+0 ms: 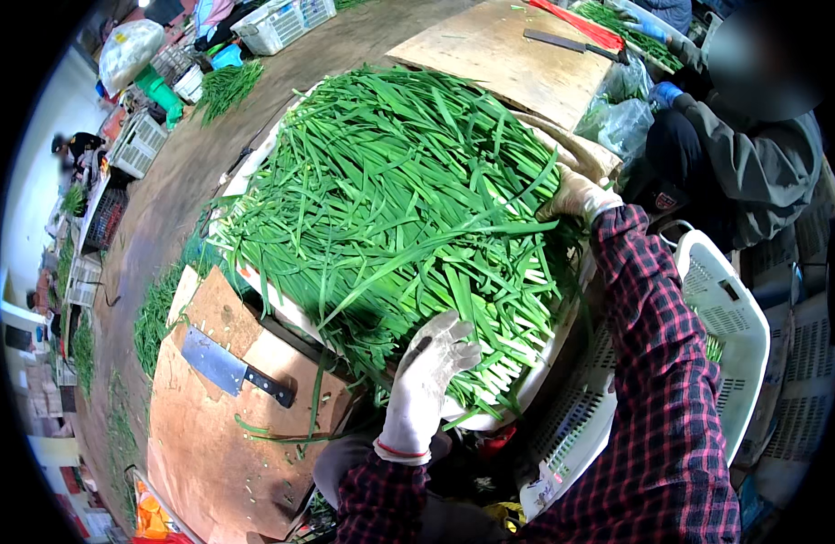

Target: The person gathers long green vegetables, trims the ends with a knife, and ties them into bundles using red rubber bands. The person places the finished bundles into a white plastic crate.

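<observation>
A big heap of garlic chives (390, 172), flat green blades with pale stem ends, fills a wide white tub (295, 313) in front of me. My left hand (431, 376), in a soiled white glove, lies at the heap's near edge with its fingers stretched out beside the pale stems. At the right edge, my gloved right hand (578, 195) curls round some garlic chives; part of its fingers is hidden among the blades. Long loose blades run across the heap toward it. Left of the tub, a cleaver (216, 361) with a black handle rests on a wooden board (200, 444).
A white perforated crate (726, 335) stands beside my right forearm. Beyond the tub, another knife (562, 41) lies on a pale board (490, 54). A co-worker in a grey jacket (753, 172) sits at the right. More chives (229, 89) and crates (286, 23) occupy the far left floor.
</observation>
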Demonstrator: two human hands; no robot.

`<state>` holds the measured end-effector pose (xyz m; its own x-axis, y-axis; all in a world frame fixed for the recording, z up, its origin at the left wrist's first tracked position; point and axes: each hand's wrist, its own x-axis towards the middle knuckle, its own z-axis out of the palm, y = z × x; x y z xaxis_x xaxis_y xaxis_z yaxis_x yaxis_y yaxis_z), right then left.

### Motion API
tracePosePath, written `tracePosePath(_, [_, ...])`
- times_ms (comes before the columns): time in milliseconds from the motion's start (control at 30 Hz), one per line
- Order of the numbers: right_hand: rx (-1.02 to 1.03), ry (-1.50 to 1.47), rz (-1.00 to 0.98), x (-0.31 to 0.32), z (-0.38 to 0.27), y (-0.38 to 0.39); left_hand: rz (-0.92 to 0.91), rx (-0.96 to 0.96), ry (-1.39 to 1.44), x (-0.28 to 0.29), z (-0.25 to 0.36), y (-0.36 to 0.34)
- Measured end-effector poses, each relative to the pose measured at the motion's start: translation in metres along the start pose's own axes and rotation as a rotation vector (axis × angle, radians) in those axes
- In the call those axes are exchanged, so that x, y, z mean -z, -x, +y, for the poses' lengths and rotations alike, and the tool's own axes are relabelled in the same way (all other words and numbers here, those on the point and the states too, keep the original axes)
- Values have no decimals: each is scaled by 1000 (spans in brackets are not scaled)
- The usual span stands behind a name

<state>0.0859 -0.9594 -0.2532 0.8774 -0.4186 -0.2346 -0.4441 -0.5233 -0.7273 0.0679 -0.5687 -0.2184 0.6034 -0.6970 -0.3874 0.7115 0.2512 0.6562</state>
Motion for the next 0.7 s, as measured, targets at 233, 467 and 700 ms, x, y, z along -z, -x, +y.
tracePosePath(233, [-96, 175, -55, 10, -27, 1, -55, -45, -321, -26, 31, 1])
tracePosePath(467, [4, 536, 190, -15, 3, 22, -321, -304, -812, -60, 17, -33])
tracePosePath(700, [296, 788, 644, -79, -41, 93, -63, -62, -138, -68, 0, -68])
